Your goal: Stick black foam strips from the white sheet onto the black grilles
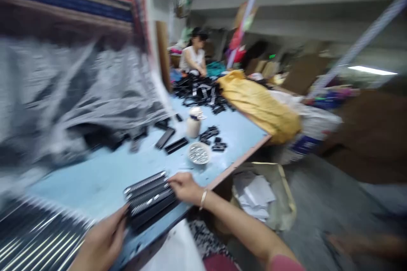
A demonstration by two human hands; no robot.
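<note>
A glossy black ribbed piece (151,197) spans the space between my two hands, low over the near edge of the blue table. It looks like several long strips side by side; blur hides whether they are joined. My left hand (106,237) is closed on its left end, the thumb toward me. At the opposite end, my right hand (186,188) pinches the upper right corner with thumb and fingers. Just beyond the right hand stands a white bowl (199,153) of small shiny metal parts. Behind the bowl is a cream-coloured bottle (193,123).
Long black strips (41,237) lie at the lower left. Small black parts (219,144) and a large black pile (200,91) lie farther along the blue table (92,178). A person (193,55) sits beyond. A yellow sack (260,103) and a bin (288,194) with white pieces are right.
</note>
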